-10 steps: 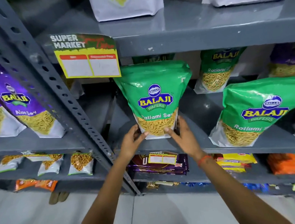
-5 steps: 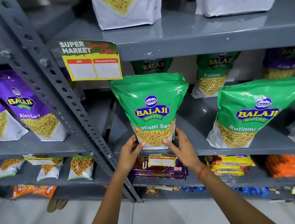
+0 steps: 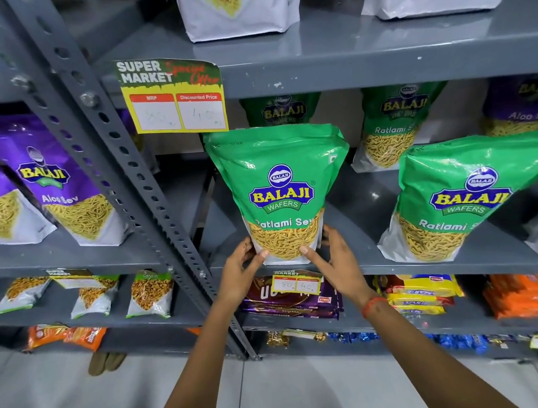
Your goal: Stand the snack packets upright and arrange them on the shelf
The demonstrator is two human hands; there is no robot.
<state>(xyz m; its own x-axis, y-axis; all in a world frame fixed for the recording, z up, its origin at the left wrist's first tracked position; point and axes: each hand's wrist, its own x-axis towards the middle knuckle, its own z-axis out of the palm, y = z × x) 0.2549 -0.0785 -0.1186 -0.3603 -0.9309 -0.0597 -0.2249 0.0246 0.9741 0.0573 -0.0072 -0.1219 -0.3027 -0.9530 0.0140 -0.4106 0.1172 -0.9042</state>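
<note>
A green Ratlami Sev packet (image 3: 280, 182) stands upright at the front edge of the grey middle shelf (image 3: 362, 213). My left hand (image 3: 240, 274) grips its lower left corner, thumb on the front. My right hand (image 3: 332, 260) grips its lower right corner the same way. A second green Ratlami Sev packet (image 3: 471, 194) stands to the right, leaning left. Two more green packets (image 3: 393, 126) stand at the back of the shelf, one partly hidden behind the held packet.
A yellow price sign (image 3: 175, 97) hangs from the upper shelf just above the held packet. A perforated grey upright (image 3: 113, 147) runs to the left, with purple Aloo Sev packets (image 3: 54, 181) beyond it. Chocolate packs (image 3: 292, 298) and orange packets (image 3: 536, 294) lie on the lower shelf.
The held packet has come down until its base rests at the shelf's front edge. Both hands stay on its lower corners. My view has moved closer and tilted up.
</note>
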